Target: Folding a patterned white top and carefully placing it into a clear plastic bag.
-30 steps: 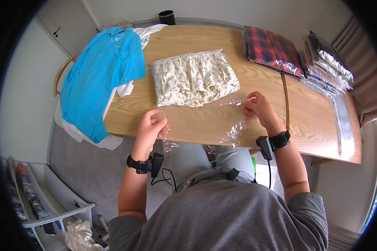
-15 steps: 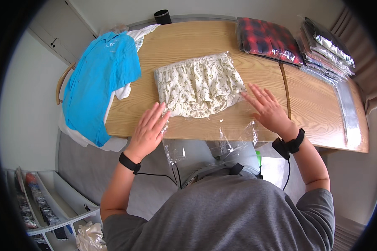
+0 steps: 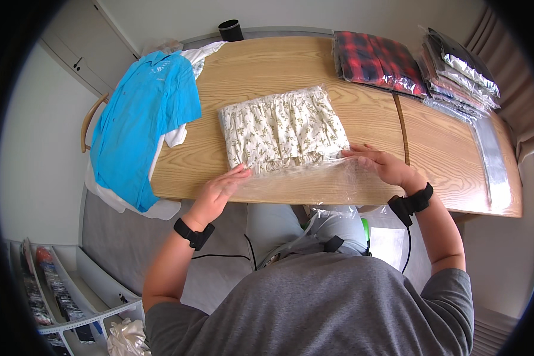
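A folded white garment with small olive-green flower sprigs (image 3: 285,127) lies on the table in a clear plastic bag (image 3: 305,185). The bag's loose film spreads toward me and reaches past the table's front edge. At the garment's near left corner rests my left hand (image 3: 218,193), fingers stretched out and close together, touching the film. My right hand (image 3: 384,166) is at the near right corner, its fingers extended over the film and the garment's edge. Both thumbs are hard to make out. Each wrist wears a black band.
A blue shirt (image 3: 139,118) and white clothes drape over a chair (image 3: 88,127) at the left. Bagged red-and-black plaid clothing (image 3: 377,59) and a stack of bagged garments (image 3: 460,74) occupy the far right. Clear bags (image 3: 492,169) lie nearer. A divided bin (image 3: 89,291) stands lower left.
Both hands have come down onto the bag at the garment's near corners. The hem looks straighter, and the film that hung over my lap has drawn up toward the table.
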Available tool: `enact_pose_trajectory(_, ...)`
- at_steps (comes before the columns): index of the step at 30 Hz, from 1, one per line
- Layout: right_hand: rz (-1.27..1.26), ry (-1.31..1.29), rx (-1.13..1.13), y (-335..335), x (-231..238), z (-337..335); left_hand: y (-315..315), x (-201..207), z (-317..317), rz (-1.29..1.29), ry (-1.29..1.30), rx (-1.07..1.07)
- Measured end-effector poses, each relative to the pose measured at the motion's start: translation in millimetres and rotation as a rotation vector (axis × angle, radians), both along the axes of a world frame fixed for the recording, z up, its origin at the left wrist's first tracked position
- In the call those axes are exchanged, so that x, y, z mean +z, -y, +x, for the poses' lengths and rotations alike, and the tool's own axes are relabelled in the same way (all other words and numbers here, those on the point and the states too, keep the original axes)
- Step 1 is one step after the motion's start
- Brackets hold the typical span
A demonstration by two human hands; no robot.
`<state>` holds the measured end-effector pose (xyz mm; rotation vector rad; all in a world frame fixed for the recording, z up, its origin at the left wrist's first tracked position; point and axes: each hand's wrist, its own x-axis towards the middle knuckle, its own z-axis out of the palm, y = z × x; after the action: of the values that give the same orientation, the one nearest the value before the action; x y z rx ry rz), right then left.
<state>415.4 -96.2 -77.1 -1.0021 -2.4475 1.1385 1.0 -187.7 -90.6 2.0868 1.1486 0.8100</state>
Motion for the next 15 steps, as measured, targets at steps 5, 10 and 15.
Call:
enact_pose_trajectory(5, -0.249, -0.164, -0.334, 17, -8, -11, 17, -12, 9, -0.180, 0.270, 0.394)
enact_pose_trajectory(10, -0.244, -0.431, -0.700, 26, -20, -31, 7, -2, 33, -0.339, 0.446, 0.584)
enact_pose_trajectory(15, -0.196, -0.341, -0.868, 33, -13, -47, 1, -3, 40, -0.436, 0.508, 0.752)
